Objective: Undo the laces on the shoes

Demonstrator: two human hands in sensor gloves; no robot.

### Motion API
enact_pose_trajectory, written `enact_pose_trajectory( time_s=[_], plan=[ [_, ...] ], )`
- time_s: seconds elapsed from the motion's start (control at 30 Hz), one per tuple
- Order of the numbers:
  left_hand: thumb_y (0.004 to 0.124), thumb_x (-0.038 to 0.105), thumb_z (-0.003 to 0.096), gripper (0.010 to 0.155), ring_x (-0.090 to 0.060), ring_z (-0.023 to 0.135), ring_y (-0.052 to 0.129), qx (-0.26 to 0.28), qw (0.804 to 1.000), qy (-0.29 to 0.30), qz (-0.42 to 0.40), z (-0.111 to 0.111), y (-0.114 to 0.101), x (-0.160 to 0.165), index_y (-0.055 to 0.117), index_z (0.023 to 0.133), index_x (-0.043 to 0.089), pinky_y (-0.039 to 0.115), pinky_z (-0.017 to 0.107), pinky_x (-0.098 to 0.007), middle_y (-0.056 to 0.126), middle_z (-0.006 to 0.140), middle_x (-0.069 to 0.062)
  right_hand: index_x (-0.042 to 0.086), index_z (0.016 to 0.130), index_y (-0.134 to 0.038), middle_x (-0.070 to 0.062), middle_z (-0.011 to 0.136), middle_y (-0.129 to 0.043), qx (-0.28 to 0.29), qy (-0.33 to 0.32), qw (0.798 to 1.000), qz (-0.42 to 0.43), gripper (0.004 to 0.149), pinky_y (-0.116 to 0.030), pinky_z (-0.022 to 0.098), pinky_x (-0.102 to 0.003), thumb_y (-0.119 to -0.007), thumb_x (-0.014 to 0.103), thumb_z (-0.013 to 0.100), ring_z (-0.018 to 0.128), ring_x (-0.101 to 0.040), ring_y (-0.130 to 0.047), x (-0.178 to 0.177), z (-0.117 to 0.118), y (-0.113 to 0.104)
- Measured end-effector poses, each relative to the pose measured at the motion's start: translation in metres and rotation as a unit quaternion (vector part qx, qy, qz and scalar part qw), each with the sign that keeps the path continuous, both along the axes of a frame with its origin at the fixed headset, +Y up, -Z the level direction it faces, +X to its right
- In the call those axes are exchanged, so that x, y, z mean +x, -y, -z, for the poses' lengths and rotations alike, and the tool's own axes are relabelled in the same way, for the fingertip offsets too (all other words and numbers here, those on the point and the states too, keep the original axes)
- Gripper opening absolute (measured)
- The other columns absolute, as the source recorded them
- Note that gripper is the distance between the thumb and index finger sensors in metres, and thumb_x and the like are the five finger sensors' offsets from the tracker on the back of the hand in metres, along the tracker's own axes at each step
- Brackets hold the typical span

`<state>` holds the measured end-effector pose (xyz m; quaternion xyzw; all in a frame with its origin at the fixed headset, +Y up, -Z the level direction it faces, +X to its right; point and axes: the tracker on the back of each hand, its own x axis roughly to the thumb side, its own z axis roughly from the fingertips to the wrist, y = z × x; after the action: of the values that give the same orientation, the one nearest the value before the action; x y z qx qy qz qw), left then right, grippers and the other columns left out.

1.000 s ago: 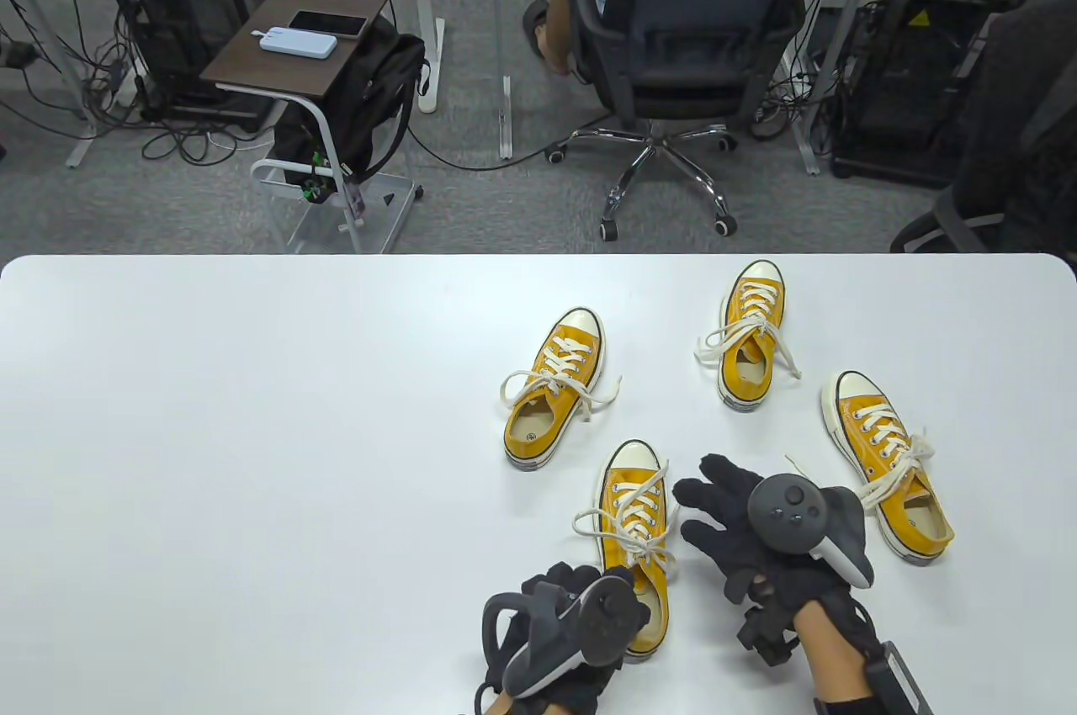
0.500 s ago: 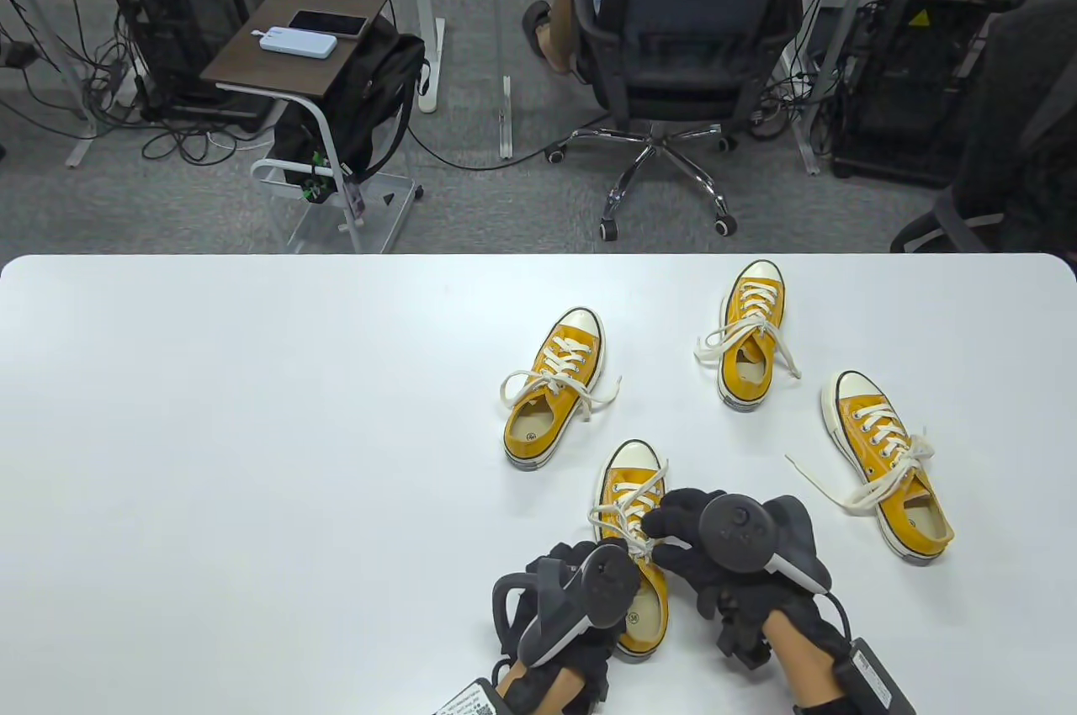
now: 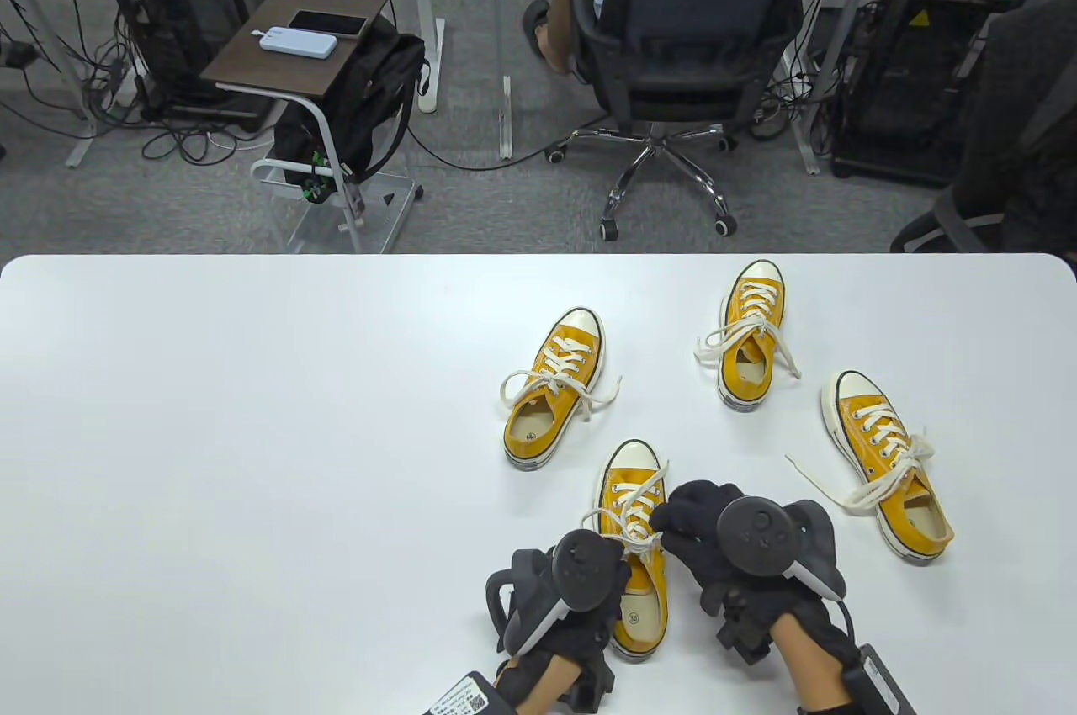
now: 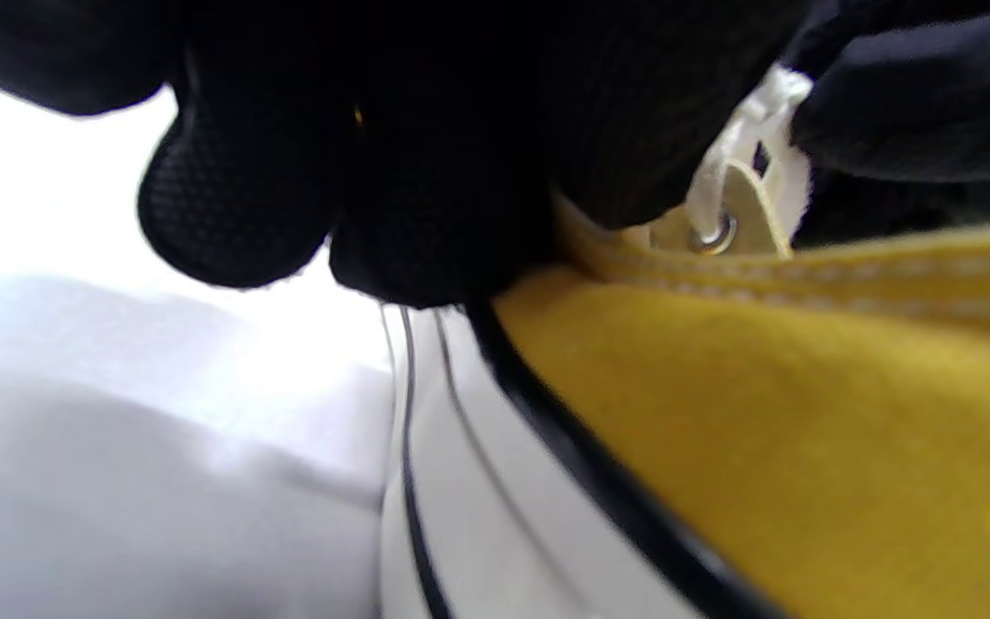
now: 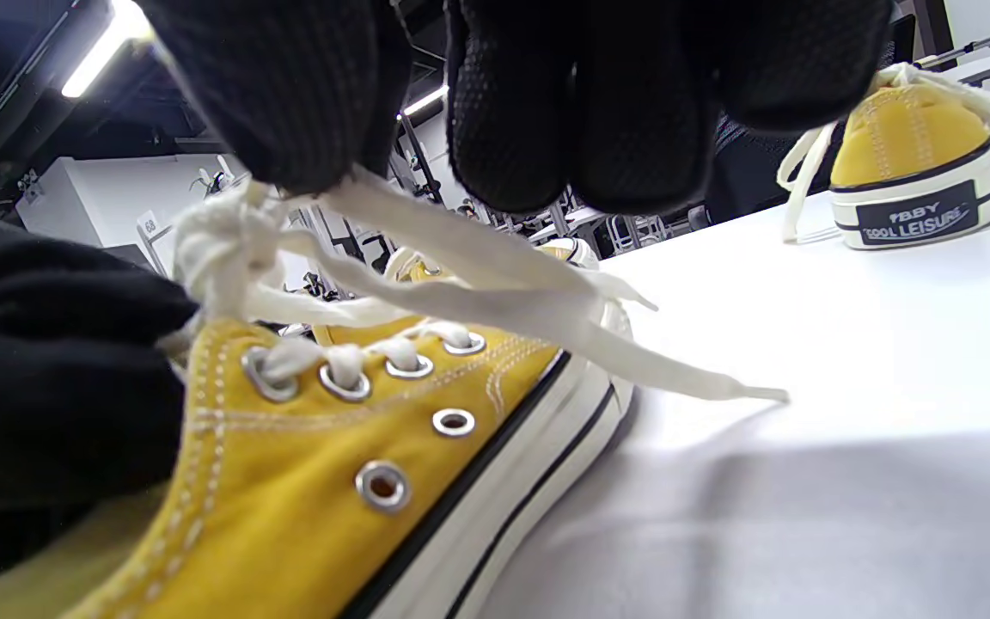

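— What colours do you see on your shoes (image 3: 637, 555)?
— Yellow canvas, cream laces (image 3: 627, 517), white soles with a black stripe. Your gloves (image 3: 702, 534) are black, the table (image 3: 252, 412) white.

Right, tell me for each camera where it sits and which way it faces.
Table view: above the table, looking down; both gloved hands, left hand and right hand, at the nearest shoe.
Left wrist view: low beside that shoe, facing its side; fingers on top.
Right wrist view: low, facing along its lace; fingers pinch it.
Both wrist views show the same shoe.
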<state>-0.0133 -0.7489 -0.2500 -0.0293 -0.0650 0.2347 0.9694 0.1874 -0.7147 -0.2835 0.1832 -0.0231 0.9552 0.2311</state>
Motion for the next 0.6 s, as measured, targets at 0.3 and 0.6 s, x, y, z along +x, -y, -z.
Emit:
enact_pose_trajectory(
  time_s=[0.3,0.6],
  plan=[
    [0.080,0.046,0.0457,0.040,-0.029,0.050,0.105,-0.019,1.000,-0.001,-0.009,0.002,0.001,-0.001,0.095,0.079,0.029,0.086,0.034,-0.045,0.108,0.058,0.000,0.033,0.072,-0.089,-0.013,0.084,-0.089,-0.040,0.023,0.998,0.052,0.032,-0.073,0.053,-0.063,-0.086,0.036,0.041,0.062,-0.040,-0.092,0.009,0.005,0.006],
    [0.079,0.045,0.0459,0.040,-0.030,0.051,0.104,-0.034,0.999,-0.005,-0.020,0.003,0.001,-0.003,0.095,0.079,0.029,0.086,0.034,-0.045,0.107,0.058,0.000,0.032,0.073,-0.087,-0.011,0.079,-0.092,-0.032,0.083,0.991,0.100,0.032,-0.076,0.049,-0.061,-0.083,0.035,0.042,0.057,-0.038,-0.095,0.035,0.010,0.002]
  ],
)
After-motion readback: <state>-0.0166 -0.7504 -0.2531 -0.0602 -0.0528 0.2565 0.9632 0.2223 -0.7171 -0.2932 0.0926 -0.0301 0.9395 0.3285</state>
